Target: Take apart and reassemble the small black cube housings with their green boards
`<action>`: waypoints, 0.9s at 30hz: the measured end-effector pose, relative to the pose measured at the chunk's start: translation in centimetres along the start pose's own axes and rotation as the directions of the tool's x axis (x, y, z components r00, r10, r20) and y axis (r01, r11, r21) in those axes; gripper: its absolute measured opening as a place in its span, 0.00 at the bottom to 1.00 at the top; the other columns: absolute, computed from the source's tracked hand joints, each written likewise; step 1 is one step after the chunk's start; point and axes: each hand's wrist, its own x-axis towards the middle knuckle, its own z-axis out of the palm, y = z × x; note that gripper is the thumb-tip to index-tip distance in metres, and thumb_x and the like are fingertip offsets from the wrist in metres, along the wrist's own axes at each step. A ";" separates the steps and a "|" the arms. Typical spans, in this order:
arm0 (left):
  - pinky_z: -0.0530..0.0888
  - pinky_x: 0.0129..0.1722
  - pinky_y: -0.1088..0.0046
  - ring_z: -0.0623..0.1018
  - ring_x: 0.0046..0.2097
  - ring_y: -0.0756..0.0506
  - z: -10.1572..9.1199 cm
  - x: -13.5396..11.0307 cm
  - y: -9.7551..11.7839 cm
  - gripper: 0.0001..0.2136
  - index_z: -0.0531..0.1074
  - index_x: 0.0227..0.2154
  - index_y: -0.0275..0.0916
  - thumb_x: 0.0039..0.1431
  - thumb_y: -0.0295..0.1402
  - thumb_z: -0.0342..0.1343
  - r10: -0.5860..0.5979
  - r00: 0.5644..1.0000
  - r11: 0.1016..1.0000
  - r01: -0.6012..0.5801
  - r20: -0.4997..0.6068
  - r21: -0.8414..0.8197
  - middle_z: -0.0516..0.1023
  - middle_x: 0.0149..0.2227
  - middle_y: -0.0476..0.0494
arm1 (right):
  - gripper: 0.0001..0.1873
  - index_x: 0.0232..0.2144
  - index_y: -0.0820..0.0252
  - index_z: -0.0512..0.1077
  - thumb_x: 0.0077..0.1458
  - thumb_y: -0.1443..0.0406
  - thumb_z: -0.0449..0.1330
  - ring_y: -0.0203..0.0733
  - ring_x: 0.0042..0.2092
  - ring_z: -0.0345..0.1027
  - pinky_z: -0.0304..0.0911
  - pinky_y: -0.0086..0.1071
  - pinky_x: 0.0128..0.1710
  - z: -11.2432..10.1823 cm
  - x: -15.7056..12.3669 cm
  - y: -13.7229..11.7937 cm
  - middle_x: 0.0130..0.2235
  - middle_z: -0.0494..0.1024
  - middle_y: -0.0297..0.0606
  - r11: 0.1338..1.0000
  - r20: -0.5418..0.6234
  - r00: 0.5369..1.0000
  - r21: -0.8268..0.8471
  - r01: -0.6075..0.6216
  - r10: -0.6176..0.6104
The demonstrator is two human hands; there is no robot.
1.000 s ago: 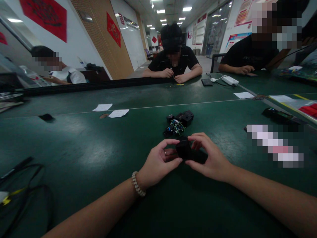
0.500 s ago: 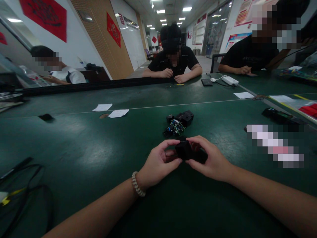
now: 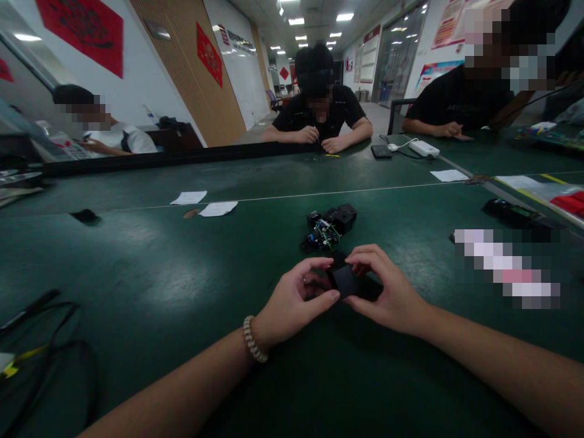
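Observation:
A small black box-shaped part [image 3: 345, 280] is gripped between both hands, low over the green table. My left hand [image 3: 292, 298] pinches its left side with thumb and forefinger; a ring shows on one finger and a beaded bracelet circles the wrist. My right hand [image 3: 387, 289] is curled around the right side, thumb below and fingers above. Dark material in the right palm is too shadowed to make out. Just beyond the hands lies a cluster of black blocks and small circuit boards [image 3: 326, 234], resting on the tabletop.
Black cables [image 3: 55, 347] lie at the left edge. White paper pieces [image 3: 219, 208] rest farther back. To the right is a dark device [image 3: 515, 213] beside a blurred-out strip. Across the table a person in black [image 3: 319, 115] bends over it; others sit at both sides.
The black box-shaped part has been tilted between my hands, so that a lighter flat face now shows. My fingers have shifted slightly; the cluster on the table stays put.

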 end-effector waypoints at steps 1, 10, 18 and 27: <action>0.79 0.48 0.59 0.82 0.47 0.41 0.0 0.0 0.0 0.26 0.69 0.56 0.38 0.56 0.33 0.69 -0.001 1.000 1.000 0.001 -0.007 0.000 0.80 0.47 0.38 | 0.29 0.55 0.54 0.67 0.53 0.70 0.68 0.47 0.47 0.71 0.75 0.44 0.45 0.0 0.0 0.0 0.53 0.68 0.45 1.000 -0.005 1.000 0.000 0.012 -0.012; 0.78 0.52 0.59 0.81 0.50 0.42 0.1 0.2 -0.1 0.22 0.71 0.52 0.37 0.55 0.30 0.68 0.012 1.000 0.999 -0.013 -0.017 -0.042 0.80 0.48 0.40 | 0.27 0.54 0.52 0.67 0.55 0.71 0.68 0.49 0.50 0.72 0.77 0.46 0.44 0.1 -0.2 0.4 0.54 0.67 0.45 0.999 0.006 0.999 0.001 0.043 -0.043; 0.77 0.56 0.58 0.79 0.53 0.41 0.1 0.4 -0.3 0.20 0.72 0.51 0.37 0.55 0.25 0.66 0.085 0.995 0.995 -0.087 -0.046 -0.044 0.79 0.50 0.39 | 0.33 0.59 0.51 0.63 0.54 0.68 0.70 0.48 0.47 0.74 0.77 0.49 0.47 0.1 -0.3 0.1 0.56 0.67 0.45 0.995 0.031 0.998 0.079 -0.055 0.053; 0.79 0.54 0.60 0.80 0.52 0.41 0.1 0.2 -0.2 0.18 0.72 0.49 0.38 0.55 0.24 0.64 0.153 0.986 0.987 -0.149 -0.060 0.054 0.77 0.50 0.41 | 0.30 0.60 0.51 0.65 0.57 0.67 0.68 0.46 0.46 0.74 0.77 0.47 0.47 -0.1 -0.2 -0.1 0.57 0.67 0.45 0.993 0.072 0.994 0.071 -0.091 0.086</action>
